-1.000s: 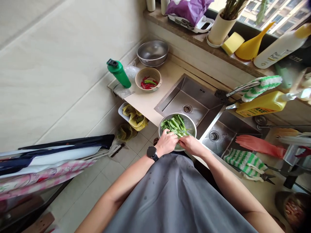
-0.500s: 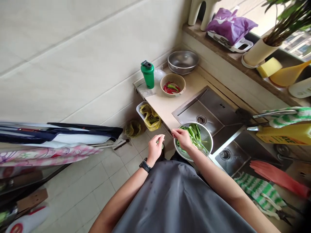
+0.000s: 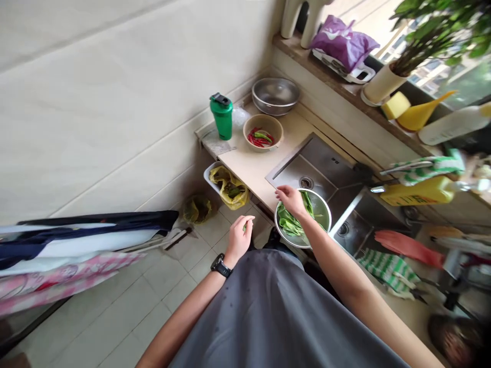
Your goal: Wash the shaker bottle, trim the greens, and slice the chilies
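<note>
Greens (image 3: 290,225) in colander (image 3: 321,210) | left hand (image 3: 238,239) still apart | right hand (image 3: 290,200) at rim

A round stainless-steel mesh colander (image 3: 324,214) sits level at about 4 o'clock in the view, its perforated wall shining wet. Glossy leafy greens (image 3: 291,224) with pale stalks fill it loosely, bunched toward its 8 o'clock side, with a few long dark leaves rising toward 12 o'clock. At 9 o'clock from the colander, a small scrap of green leaf (image 3: 244,227) is pinched between the fingertips of the left hand (image 3: 238,240), held apart from the pile.
</note>
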A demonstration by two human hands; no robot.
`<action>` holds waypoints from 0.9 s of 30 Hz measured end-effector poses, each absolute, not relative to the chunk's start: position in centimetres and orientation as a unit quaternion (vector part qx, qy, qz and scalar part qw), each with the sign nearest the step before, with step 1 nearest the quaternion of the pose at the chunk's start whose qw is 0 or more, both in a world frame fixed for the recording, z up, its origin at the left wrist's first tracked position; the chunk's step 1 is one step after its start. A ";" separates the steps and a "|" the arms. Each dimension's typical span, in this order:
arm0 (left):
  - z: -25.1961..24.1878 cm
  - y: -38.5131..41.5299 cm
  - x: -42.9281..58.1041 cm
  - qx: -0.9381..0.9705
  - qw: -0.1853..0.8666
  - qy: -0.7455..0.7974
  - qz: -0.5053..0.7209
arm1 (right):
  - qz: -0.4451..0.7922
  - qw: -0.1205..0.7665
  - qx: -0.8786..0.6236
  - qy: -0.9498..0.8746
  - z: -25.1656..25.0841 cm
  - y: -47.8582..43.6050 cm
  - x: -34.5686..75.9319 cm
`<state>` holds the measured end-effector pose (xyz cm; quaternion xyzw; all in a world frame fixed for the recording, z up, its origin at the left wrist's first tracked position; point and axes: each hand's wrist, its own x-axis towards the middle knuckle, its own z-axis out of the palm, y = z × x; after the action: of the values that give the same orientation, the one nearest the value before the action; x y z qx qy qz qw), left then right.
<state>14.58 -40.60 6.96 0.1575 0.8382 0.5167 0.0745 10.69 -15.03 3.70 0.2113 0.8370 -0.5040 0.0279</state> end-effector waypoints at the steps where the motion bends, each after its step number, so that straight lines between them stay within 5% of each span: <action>1: 7.0 -39.7 14.2 0.201 0.073 0.839 0.500 | -0.454 -0.010 0.229 0.861 4.5 -12.6 13.3; 3: 7.2 -37.4 13.6 0.297 0.071 0.836 0.457 | -0.390 -0.028 0.275 0.878 5.9 -8.6 18.5; 7: 7.6 -31.5 13.6 0.476 0.066 0.802 0.354 | -0.243 0.071 0.277 0.927 7.2 -5.2 25.7; 15: 4.7 -23.9 15.8 0.616 0.117 0.761 0.167 | -0.137 0.180 0.240 0.944 5.6 -6.5 25.7; 27: 5.2 -22.7 18.1 0.351 0.191 0.816 0.417 | -0.356 0.035 0.244 0.901 7.3 -2.3 26.1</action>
<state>18.14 -22.70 5.19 0.3514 0.8162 0.4170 0.1908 26.12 -2.31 7.33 0.2436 0.9015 -0.3560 0.0351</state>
